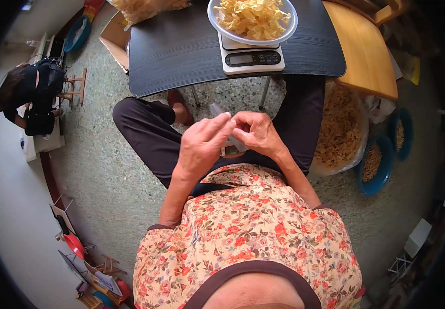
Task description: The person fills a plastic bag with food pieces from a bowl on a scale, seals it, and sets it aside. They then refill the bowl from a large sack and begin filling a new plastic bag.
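Over my lap, in front of the black table's near edge, my left hand (202, 144) and my right hand (258, 134) are close together with fingers pinched. Between them is a thin clear plastic bag (238, 144); part of it pokes up past my left fingertips, and the fingers cover much of the rest. On the table ahead, a white digital kitchen scale (253, 69) carries a translucent plastic bowl (214, 24). Pale yellow, curled dried pieces (253, 18) are heaped in that bowl, apart from both hands.
The black table (176, 56) adjoins a wooden chair (364, 49). Right of my leg stands a big clear bag of brownish dried pieces (338, 129), near blue basins (382, 180). A cardboard box (115, 41) is at left. Farther left, another person (37, 92) sits at a desk.
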### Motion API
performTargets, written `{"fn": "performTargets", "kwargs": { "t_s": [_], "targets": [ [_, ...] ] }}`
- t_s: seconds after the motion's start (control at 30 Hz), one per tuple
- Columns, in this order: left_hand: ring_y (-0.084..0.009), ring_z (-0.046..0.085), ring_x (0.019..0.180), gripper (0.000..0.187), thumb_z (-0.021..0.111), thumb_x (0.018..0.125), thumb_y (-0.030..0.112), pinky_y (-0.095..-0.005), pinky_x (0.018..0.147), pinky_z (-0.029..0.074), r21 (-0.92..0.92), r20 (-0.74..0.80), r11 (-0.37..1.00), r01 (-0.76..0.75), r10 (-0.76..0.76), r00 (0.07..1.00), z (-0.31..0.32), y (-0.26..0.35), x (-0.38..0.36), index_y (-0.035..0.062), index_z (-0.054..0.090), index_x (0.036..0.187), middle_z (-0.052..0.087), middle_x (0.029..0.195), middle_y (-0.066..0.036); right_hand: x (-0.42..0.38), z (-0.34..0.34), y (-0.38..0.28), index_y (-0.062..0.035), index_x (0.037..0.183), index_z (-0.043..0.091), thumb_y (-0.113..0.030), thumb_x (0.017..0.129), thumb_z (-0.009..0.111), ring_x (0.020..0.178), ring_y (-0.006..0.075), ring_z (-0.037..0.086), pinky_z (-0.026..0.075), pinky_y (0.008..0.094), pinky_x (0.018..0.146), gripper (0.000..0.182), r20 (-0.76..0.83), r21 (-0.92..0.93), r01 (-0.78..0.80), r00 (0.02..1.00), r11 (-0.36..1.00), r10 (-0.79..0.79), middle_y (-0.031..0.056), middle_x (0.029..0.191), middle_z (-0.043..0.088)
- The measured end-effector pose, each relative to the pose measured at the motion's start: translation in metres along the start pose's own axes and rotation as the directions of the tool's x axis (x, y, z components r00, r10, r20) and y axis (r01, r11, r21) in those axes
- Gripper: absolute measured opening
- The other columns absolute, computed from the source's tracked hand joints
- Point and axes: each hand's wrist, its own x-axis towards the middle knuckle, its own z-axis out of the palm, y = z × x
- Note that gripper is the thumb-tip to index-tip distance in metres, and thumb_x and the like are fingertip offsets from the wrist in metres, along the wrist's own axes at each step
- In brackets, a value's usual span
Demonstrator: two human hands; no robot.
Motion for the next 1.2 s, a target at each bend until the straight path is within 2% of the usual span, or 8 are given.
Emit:
{"fn": "performTargets", "kwargs": {
  "t_s": [0.07, 0.13, 0.53, 0.77, 0.87, 0.97, 1.07, 1.2],
  "targets": [
    [-0.0312, 0.071, 0.092, 0.038, 0.071, 0.074, -0.004, -0.0388, 0.076, 0.060, 0.066, 0.082, 0.998, -0.019, 0.013, 0.997, 0.017, -0.007, -0.003, 0.0003, 0.070, 0.111, 0.069, 0.112, -0.015, -0.001, -0.003, 0.003, -0.0017, 0.093, 0.072, -0.016, 0.090, 0.076, 0.067, 0.0097, 0.061, 0.050, 0.0280, 0.063, 0.016, 0.012, 0.121, -0.029, 1.000, 0.992, 0.028, 0.0037, 0.076, 0.067],
    [-0.0304, 0.070, 0.093, 0.036, 0.070, 0.076, -0.002, -0.0393, 0.076, 0.059, -0.044, 0.001, 0.999, 0.026, -0.026, 1.000, 0.025, -0.006, -0.004, -0.0004, 0.069, 0.111, 0.068, 0.111, -0.014, -0.008, -0.009, 0.006, 0.0006, 0.096, 0.072, -0.017, 0.095, 0.073, 0.072, 0.0055, 0.057, 0.048, 0.0255, 0.063, 0.017, 0.064, 0.293, -0.091, 0.995, 0.952, 0.076, -0.0020, 0.078, 0.066],
    [-0.0305, 0.069, 0.083, 0.018, 0.067, 0.078, -0.002, -0.0385, 0.069, 0.057, 0.036, 0.143, 0.999, 0.029, -0.034, 0.989, 0.030, -0.009, -0.007, 0.0010, 0.065, 0.096, 0.066, 0.098, -0.012, -0.009, -0.009, 0.025, 0.0006, 0.098, 0.072, -0.021, 0.099, 0.067, 0.071, 0.0068, 0.058, 0.048, 0.0262, 0.064, 0.022, 0.165, 0.320, -0.268, 0.960, 0.909, 0.225, -0.0011, 0.076, 0.065],
    [-0.0313, 0.070, 0.086, 0.017, 0.066, 0.082, -0.001, -0.0396, 0.071, 0.058, 0.047, 0.153, 0.996, 0.073, -0.079, 0.985, 0.034, -0.010, -0.015, 0.0002, 0.064, 0.099, 0.067, 0.102, -0.013, -0.010, -0.003, 0.023, 0.0005, 0.096, 0.071, -0.022, 0.099, 0.067, 0.069, 0.0067, 0.058, 0.048, 0.0262, 0.061, 0.023, 0.058, 0.223, -0.221, 0.975, 0.950, 0.213, -0.0001, 0.075, 0.065],
    [-0.0321, 0.070, 0.088, 0.018, 0.066, 0.082, -0.002, -0.0397, 0.073, 0.058, 0.014, 0.112, 1.000, 0.014, -0.015, 0.994, 0.032, -0.012, -0.016, -0.0006, 0.064, 0.100, 0.067, 0.104, -0.015, -0.010, -0.004, 0.029, 0.0001, 0.096, 0.070, -0.023, 0.100, 0.066, 0.068, 0.0068, 0.057, 0.048, 0.0260, 0.060, 0.023, 0.136, 0.376, -0.252, 0.967, 0.892, 0.216, 0.0010, 0.075, 0.065],
    [-0.0332, 0.069, 0.089, 0.021, 0.068, 0.081, -0.002, -0.0403, 0.075, 0.058, -0.008, 0.121, 1.000, -0.027, 0.028, 0.992, 0.029, -0.014, -0.018, -0.0010, 0.064, 0.102, 0.067, 0.105, -0.015, -0.008, 0.000, 0.031, -0.0003, 0.096, 0.070, -0.023, 0.100, 0.064, 0.065, 0.0072, 0.057, 0.048, 0.0256, 0.058, 0.024, 0.086, 0.383, -0.284, 0.958, 0.879, 0.272, 0.0012, 0.075, 0.064],
    [-0.0331, 0.068, 0.090, 0.023, 0.069, 0.080, -0.002, -0.0404, 0.076, 0.057, -0.040, 0.128, 0.999, -0.023, 0.028, 0.991, 0.029, -0.012, -0.021, -0.0003, 0.064, 0.102, 0.066, 0.104, -0.014, -0.005, -0.001, 0.035, -0.0006, 0.095, 0.070, -0.023, 0.100, 0.061, 0.062, 0.0076, 0.056, 0.046, 0.0251, 0.056, 0.025, -0.074, 0.337, -0.340, 0.920, 0.878, 0.385, 0.0007, 0.074, 0.063],
    [-0.0308, 0.066, 0.093, 0.028, 0.069, 0.079, -0.001, -0.0390, 0.075, 0.056, -0.001, 0.158, 1.000, -0.015, 0.015, 0.987, 0.031, -0.009, -0.019, 0.0024, 0.065, 0.106, 0.062, 0.104, -0.012, -0.001, -0.005, 0.046, -0.0018, 0.094, 0.070, -0.024, 0.099, 0.061, 0.057, 0.0071, 0.053, 0.044, 0.0248, 0.054, 0.024, -0.284, 0.381, -0.186, 0.909, 0.906, 0.306, -0.0004, 0.070, 0.060]
  ]
}}
